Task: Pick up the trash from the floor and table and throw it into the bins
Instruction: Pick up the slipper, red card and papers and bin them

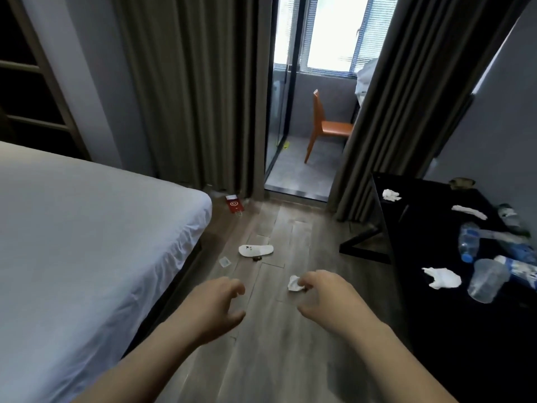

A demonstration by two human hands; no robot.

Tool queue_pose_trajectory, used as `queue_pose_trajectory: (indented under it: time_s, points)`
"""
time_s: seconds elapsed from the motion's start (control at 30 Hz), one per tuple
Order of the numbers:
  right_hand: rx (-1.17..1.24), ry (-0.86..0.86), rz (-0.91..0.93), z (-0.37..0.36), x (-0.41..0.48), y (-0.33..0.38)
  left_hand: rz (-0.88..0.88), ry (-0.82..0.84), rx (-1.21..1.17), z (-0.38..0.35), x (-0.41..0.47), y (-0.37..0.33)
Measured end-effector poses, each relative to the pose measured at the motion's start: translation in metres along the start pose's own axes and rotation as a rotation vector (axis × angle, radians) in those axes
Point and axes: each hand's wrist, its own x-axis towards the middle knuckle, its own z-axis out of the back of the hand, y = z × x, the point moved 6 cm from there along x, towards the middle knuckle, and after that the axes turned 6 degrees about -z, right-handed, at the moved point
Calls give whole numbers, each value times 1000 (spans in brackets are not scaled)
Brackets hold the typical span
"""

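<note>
Lighting: dim room; daylight from the overexposed window (328, 30) between curtains (189, 97). Table (421, 228) near black. Quality: soft, slightly blurred; edges bend outward.

I see a white bedsheet (87, 228), grey wood-grain floor (290, 359), black desk (436, 330), orange chair (334, 128), red packet (234, 204) with a white circle mark, white tissues (443, 277), blue-capped bottle (468, 241).

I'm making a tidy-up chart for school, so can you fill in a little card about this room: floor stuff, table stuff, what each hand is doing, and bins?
Floor: white slipper, red packet, small clear wrapper, crumpled tissue
Table: black table with white tissues, plastic bottles, clear cup
Left hand: loosely curled, holding nothing
Right hand: fingertips at the crumpled tissue; holding it or not, cannot tell
Bins: none in view
</note>
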Motion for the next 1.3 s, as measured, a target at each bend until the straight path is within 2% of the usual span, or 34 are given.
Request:
queue_pose_trajectory:
  time_s: [0.4, 0.87, 1.07, 1.3]
  points:
    - [4, 51, -61, -5, 208, 56, -6, 63, -48, 43, 169, 156]
    - [38, 103, -74, 1, 450, 33, 6, 119, -5, 56, 380, 257]
    - [19, 130, -46, 14, 554, 24, 53, 105, -66, 61, 474, 293]
    - [2, 191, -63, 2, 667, 29, 69, 172, -76, 56, 566, 360]
